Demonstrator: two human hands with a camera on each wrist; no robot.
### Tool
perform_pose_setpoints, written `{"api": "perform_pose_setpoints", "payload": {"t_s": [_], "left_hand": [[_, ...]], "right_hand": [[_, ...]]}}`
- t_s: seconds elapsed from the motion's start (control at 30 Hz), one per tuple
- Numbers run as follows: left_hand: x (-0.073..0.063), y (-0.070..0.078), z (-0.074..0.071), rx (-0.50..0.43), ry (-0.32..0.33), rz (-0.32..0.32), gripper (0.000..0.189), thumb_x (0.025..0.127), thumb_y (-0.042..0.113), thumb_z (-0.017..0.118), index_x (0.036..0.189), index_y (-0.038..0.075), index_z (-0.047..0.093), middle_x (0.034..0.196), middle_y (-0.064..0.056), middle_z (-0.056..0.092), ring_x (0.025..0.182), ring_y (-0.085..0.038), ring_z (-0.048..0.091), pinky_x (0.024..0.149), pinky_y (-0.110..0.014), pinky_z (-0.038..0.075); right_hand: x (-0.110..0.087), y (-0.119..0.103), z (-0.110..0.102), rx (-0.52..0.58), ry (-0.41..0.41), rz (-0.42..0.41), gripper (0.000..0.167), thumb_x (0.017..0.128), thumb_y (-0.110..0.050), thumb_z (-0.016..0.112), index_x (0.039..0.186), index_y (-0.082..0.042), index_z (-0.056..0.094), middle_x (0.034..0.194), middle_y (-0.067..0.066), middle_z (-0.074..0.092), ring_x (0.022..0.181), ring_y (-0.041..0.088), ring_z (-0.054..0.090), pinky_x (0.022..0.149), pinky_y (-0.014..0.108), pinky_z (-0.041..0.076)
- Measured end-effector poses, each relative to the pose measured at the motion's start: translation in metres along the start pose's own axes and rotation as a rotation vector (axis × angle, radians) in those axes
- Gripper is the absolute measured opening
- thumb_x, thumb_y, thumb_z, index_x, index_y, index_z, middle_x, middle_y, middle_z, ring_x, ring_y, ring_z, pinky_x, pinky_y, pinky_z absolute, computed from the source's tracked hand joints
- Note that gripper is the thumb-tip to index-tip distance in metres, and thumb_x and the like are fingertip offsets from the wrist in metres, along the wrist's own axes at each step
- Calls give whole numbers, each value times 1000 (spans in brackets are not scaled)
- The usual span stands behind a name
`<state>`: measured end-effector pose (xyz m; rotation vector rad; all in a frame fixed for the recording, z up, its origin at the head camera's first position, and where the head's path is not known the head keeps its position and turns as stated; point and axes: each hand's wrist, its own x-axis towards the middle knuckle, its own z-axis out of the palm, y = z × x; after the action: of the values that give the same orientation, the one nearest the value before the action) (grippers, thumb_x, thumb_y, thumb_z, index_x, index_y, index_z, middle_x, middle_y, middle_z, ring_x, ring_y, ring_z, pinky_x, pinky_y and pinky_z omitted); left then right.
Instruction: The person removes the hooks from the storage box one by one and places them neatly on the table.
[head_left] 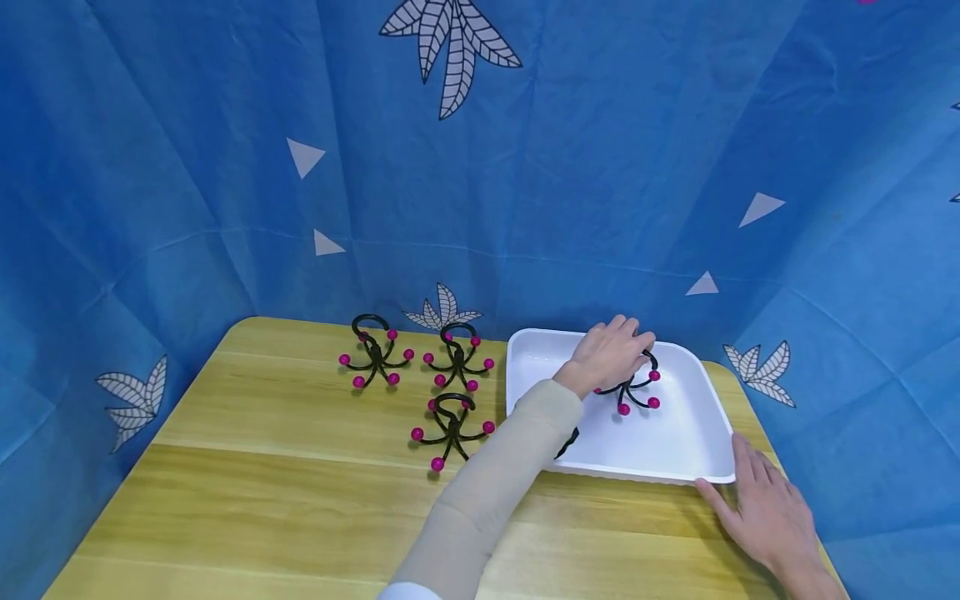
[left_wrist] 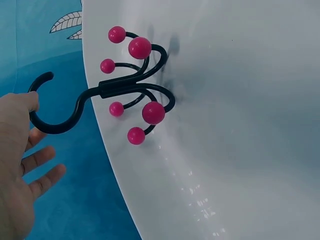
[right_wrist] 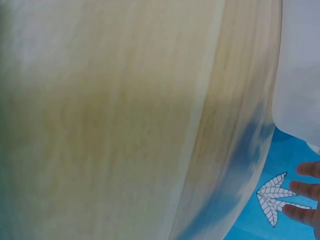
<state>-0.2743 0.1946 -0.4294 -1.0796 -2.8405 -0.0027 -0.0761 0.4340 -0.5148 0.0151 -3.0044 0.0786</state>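
Observation:
My left hand (head_left: pixel 609 352) is over the back of a white plastic tray (head_left: pixel 693 454). Thumb and index finger pinch the curved top of a black multi-arm hanging hook (left_wrist: pixel 119 89) with pink ball tips, while the other fingers spread apart in the left wrist view. The hook's arms are close over the tray floor. A bit of another black hook (head_left: pixel 567 443) shows in the tray, mostly hidden by the left sleeve. My right hand (head_left: pixel 776 512) rests at the tray's front right corner, thumb and fingers extended along its outside.
Left of the tray, three similar hooks stand on the wooden table: a back left hook (head_left: pixel 375 357), a back right hook (head_left: pixel 458 360) and a nearer hook (head_left: pixel 453 428), partly behind the sleeve. A blue patterned curtain (head_left: pixel 600 167) hangs around the table edges.

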Motion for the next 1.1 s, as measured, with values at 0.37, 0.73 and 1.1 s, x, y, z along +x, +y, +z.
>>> {"api": "perform_pose_setpoints", "payload": {"t_s": [0.37,0.73,1.1], "left_hand": [[-6,-3,-1,39,19,35,35,115,44,34,146,38,51,135,10,60,121,-10,52,96,-24,53],[-20,-7,-15,66,60,42,35,116,44,33,145,38,51,135,10,62,119,-10,54,92,-23,54],[-42,-15,-35,68,84,33,35,116,45,32,141,37,53,132,9,63,116,-11,54,91,-24,53]], "right_hand": [[-1,-2,0,2,1,2,103,101,-65,56,163,9,19,152,40,44,133,60,46,104,77,41],[-2,1,2,-1,1,-1,104,101,-65,56,164,8,18,151,41,44,132,60,47,103,76,41],[-1,1,0,8,7,-13,102,101,-64,56,164,8,19,150,41,45,131,61,48,102,76,42]]}}
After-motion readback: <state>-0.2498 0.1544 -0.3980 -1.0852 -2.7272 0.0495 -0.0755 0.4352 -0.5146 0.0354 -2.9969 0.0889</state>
